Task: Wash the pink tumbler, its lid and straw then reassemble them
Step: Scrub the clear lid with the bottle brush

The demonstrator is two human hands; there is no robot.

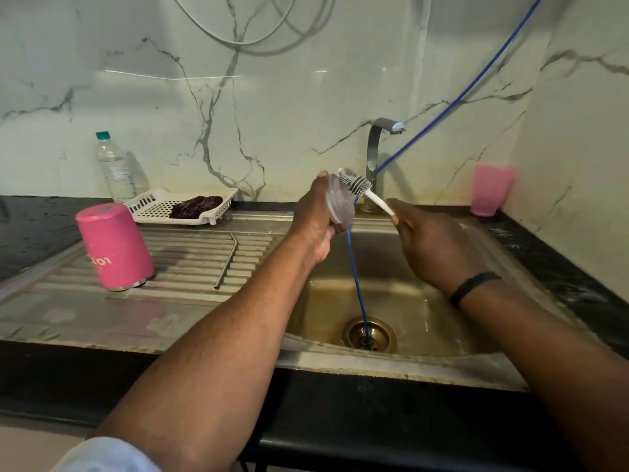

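My left hand grips the clear round lid on edge above the sink basin. My right hand holds the white handle of a bottle brush, whose bristle head lies against the lid's face. The pink tumbler stands upside down on the ribbed drainboard at the left. A metal straw with a bent top lies on the drainboard to the right of the tumbler.
The steel sink has a blue hose running from above into its drain. A tap stands behind. A white tray with a dark cloth, a water bottle and a pink cup stand on the counter.
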